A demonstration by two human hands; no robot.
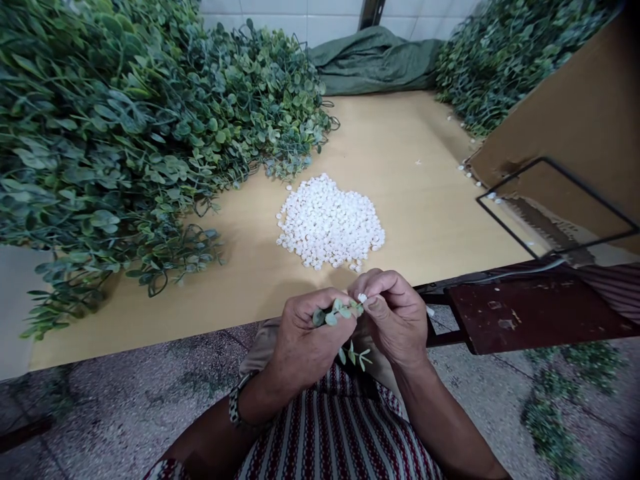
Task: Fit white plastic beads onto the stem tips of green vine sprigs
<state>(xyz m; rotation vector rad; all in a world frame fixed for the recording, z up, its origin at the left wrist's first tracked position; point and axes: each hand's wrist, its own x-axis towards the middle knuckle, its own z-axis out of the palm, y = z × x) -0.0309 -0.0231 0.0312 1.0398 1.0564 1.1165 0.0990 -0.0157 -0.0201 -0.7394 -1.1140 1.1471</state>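
Striped clothing [325, 440] fills the near edge, and off we go from the left: a great heap of green foliage [150, 133] sprawls over the counter [405, 173], kept aside, seemingly so it won't crowd the hands. Next comes the left hand [310, 337], fingers clamped round a leafy sprig [332, 316], apparently to steady its stem! Just beyond, a mound of white bits [330, 223] sits mid-counter, probably for easy reach. Now the sprig's tip, and a small white piece [362, 297] there, with the right hand [400, 320] pinching it between thumb and fingertips; something so tiny asks for that. Far right, cardboard [570, 107] slants up beside a second foliage heap [510, 60], perhaps walling it off, a black wire frame [590, 194] in front.
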